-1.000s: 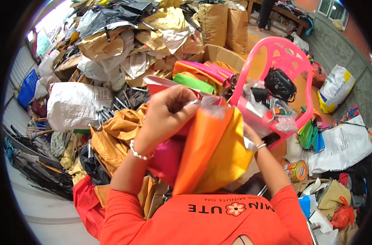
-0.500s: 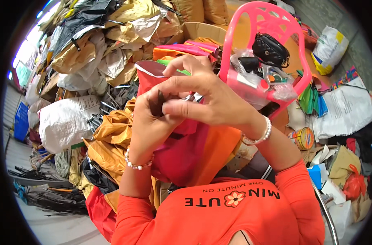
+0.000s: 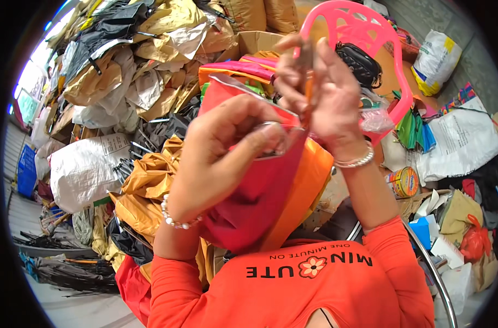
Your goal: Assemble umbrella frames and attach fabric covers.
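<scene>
Left hand (image 3: 221, 156) pinches cloth (image 3: 254, 202) left of the chair (image 3: 405, 90); right hand (image 3: 336, 98), in front of it, grips a blurred tool (image 3: 309, 87). Work looks unfinished, cloth not yet let go; amount done unclear.

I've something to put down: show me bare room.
A bare pale surface shows at lower left, below the black bundle and left of the red cloth. Crowded: around the golden fabric, pink chair and lower-right red plastic bag.

Red, magenta, orange fabric (image 3: 257, 199) hanging in folds; blurred slim tool (image 3: 309, 90) upright near its top edge.
</scene>
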`<state>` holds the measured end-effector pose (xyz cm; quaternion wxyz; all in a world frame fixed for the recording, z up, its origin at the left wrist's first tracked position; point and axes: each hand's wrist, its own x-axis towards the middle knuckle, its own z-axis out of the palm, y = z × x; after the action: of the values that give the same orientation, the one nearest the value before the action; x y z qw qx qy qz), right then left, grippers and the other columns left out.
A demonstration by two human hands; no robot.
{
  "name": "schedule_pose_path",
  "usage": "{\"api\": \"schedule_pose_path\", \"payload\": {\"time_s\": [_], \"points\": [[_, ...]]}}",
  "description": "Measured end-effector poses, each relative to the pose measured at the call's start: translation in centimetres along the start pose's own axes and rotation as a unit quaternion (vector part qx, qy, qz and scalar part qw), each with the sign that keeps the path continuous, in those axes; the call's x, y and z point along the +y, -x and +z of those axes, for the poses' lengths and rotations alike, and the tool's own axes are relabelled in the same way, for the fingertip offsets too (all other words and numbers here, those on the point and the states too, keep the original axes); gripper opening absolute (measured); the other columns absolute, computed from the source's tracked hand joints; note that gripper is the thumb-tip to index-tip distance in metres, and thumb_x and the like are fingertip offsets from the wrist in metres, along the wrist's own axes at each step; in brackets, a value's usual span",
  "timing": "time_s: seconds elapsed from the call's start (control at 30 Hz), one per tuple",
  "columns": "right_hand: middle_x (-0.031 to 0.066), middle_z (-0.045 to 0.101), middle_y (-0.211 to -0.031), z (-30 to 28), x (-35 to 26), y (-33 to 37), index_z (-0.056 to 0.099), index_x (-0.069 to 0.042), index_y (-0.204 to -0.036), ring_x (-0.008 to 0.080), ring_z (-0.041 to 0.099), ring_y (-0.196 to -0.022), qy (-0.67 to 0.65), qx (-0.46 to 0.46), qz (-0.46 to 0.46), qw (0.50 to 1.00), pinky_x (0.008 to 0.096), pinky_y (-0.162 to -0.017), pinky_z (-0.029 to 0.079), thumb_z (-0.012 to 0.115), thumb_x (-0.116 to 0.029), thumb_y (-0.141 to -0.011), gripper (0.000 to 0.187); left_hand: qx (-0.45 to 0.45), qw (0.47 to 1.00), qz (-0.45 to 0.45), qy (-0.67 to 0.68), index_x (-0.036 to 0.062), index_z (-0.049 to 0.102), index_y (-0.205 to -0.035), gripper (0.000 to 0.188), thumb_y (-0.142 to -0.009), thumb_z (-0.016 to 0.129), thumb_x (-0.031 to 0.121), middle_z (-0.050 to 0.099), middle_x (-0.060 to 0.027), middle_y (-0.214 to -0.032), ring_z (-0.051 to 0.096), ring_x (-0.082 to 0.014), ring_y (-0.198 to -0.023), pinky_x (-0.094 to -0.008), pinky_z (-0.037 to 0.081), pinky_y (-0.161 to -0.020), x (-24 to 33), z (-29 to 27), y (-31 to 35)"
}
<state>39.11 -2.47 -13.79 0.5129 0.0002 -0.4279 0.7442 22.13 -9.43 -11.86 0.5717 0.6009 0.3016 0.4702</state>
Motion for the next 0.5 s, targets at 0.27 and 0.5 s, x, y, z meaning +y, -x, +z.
{"api": "schedule_pose_path", "payload": {"time_s": [0.27, 0.5], "points": [[0.0015, 0.053, -0.074, -0.8, 1.9, 3.1, 0.054, -0.006, -0.1, 0.0033, 0.035, -0.046, 0.128, 0.006, 0.056, 0.99, 0.0154, -0.041, 0.026, 0.048, -0.022, -0.089, 0.02, 0.067, 0.91, 0.254, -0.32, -0.0013, 0.058, -0.089, 0.014, -0.077, 0.055, -0.008, 0.057, -0.0031, -0.072, 0.048, -0.0088, -0.06, -0.0179, 0.038, -0.054, -1.1, 0.6, -1.1], [-0.0014, 0.052, -0.07, -3.2, 1.6, 5.0, 0.055, -0.007, -0.097, 0.0023, 0.032, -0.043, 0.171, 0.148, 0.052, 0.973, 0.0166, -0.039, 0.024, 0.053, -0.01, -0.085, 0.013, 0.055, 0.884, 0.19, -0.423, 0.0008, 0.059, -0.084, 0.016, -0.07, 0.059, -0.007, 0.056, -0.0021, -0.07, 0.045, -0.0089, -0.057, -0.0194, 0.035, -0.051, -1.6, -0.3, -0.9]]}}
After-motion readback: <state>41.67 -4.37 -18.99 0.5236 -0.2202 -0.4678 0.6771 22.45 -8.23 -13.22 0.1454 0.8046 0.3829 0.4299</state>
